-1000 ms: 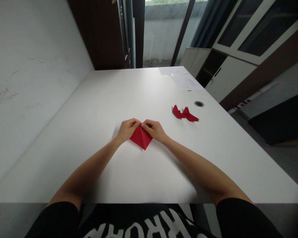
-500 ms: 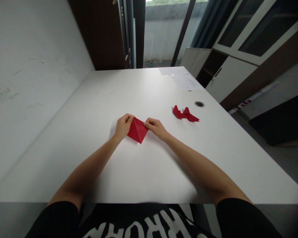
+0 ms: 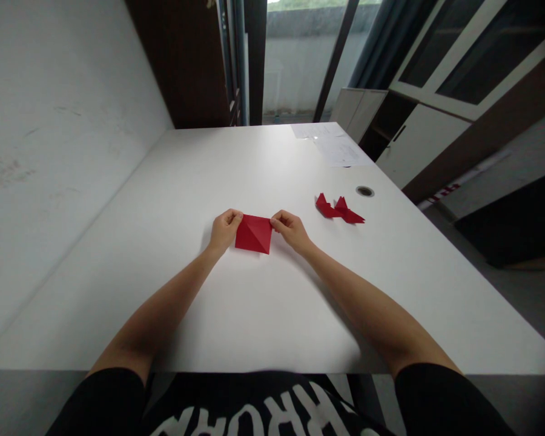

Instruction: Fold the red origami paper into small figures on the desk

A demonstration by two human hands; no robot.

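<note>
A square of red paper (image 3: 254, 235), creased along a diagonal, is held up just above the white table between my two hands. My left hand (image 3: 226, 230) pinches its upper left corner between thumb and fingers. At the upper right corner, my right hand (image 3: 292, 231) has the paper's edge pinched the same way. The lower edge hangs toward me. To the right of my right hand lie two folded red paper shapes with pointed tips, the left one (image 3: 326, 207) touching or nearly touching the right one (image 3: 349, 212).
The white table (image 3: 263, 315) meets a wall (image 3: 63, 121) on the left. Printed sheets (image 3: 340, 150) lie at its far right corner. A round cable hole (image 3: 365, 191) is set near the right edge. White cabinets (image 3: 424, 142) stand beyond.
The red paper has turned from a diamond pose to nearly level, its lowest corner swinging right. My right hand has shifted slightly right and up to its upper right corner. The folded shapes stay put.
</note>
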